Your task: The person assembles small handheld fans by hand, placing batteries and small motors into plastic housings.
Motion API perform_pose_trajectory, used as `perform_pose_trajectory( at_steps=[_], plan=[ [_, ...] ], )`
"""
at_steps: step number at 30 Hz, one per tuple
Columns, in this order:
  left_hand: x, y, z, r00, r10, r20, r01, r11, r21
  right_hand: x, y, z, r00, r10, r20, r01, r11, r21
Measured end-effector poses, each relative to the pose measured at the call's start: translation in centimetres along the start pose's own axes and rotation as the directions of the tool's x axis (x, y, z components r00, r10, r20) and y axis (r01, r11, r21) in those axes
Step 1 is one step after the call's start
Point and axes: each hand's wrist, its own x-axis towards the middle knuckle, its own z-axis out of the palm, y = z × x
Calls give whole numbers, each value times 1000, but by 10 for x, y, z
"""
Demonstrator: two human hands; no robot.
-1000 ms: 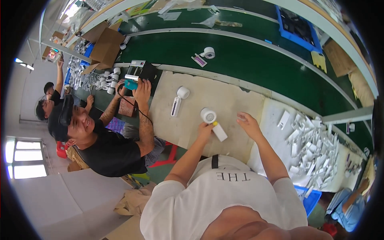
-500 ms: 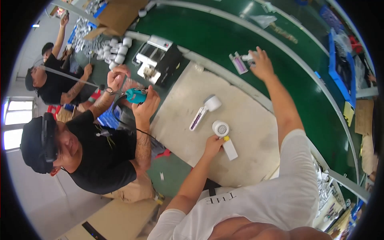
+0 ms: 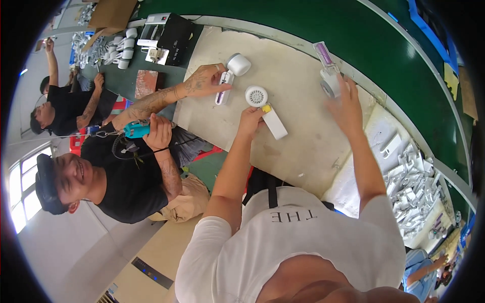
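My left hand [image 3: 251, 121] is closed on the handle of a white hair dryer [image 3: 275, 125], its round grille facing up. A small yellow piece [image 3: 266, 108] shows beside my fingertips. At the table's far right edge, my right hand [image 3: 347, 108] is slightly smeared by motion and grips the round head of a second hair dryer [image 3: 331, 82], whose opened handle shows purple inside. A co-worker's hand [image 3: 207, 81] reaches in from the left to a third, similar hair dryer [image 3: 222, 94] with a purple-lined handle; that person's other hand holds a teal power screwdriver [image 3: 136, 130].
Beyond the beige-topped table [image 3: 298, 151] runs a green conveyor belt [image 3: 323, 20]. A black-and-white machine [image 3: 165, 40] stands at the far left, with a reddish block [image 3: 147, 83] nearer. Many white parts [image 3: 417, 189] are heaped at right. Another person works farther left.
My right hand has brought the second hair dryer from the belt to the table's edge. The co-worker's hand has come down to the third one. My view has shifted; my left hand keeps its hold.
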Motion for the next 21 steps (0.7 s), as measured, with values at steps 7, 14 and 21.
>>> perform_pose_trajectory(
  at_steps=[7,14,21],
  plan=[
    [5,-26,88,943,161,291,-115,979,-170,-313,-16,29,859,-306,411,-343,251,905],
    [5,-70,105,588,-340,734,416,905,87,-375,29,151,881,250,403,-464,628,625],
    [4,-67,104,663,-222,715,319,948,-1,-389,38,241,822,414,392,-563,485,669]
  ],
)
